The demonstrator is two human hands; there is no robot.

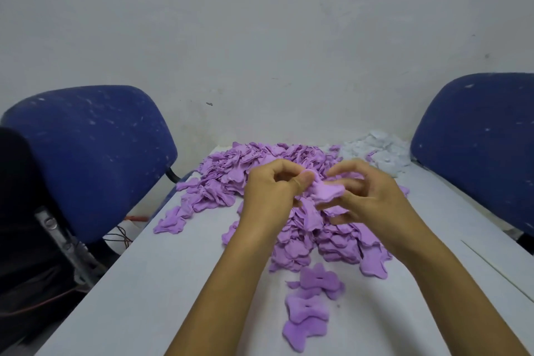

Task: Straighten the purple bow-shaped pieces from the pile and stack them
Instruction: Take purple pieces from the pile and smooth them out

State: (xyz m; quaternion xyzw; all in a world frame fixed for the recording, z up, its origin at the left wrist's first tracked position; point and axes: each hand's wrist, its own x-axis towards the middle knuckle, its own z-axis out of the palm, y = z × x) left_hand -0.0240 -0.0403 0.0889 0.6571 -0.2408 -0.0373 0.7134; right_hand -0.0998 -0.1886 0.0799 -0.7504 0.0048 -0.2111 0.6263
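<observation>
While the small stack of flattened bows sits nearest the person, close to the table's front edge and a little right of centre, the work itself happens farther out, above the pile. On the white table the stack shows three or so bows overlapping in a loose line that runs toward the person, each with a slot at its middle. Beyond it, both hands meet over the heap and share one bow. The left hand pinches the bow's left lobe between thumb and curled fingers; the right hand holds the right lobe, fingers curled under it and thumb on top. The bow's long axis runs left to right between the two grips, so pulling the hands apart would likely flatten it. From there the stack lies straight back toward the person and below the right forearm, so the right hand seems better placed to set it down. Farther off, a heap of pale scraps lies against the wall, with a blue chair on either side.
</observation>
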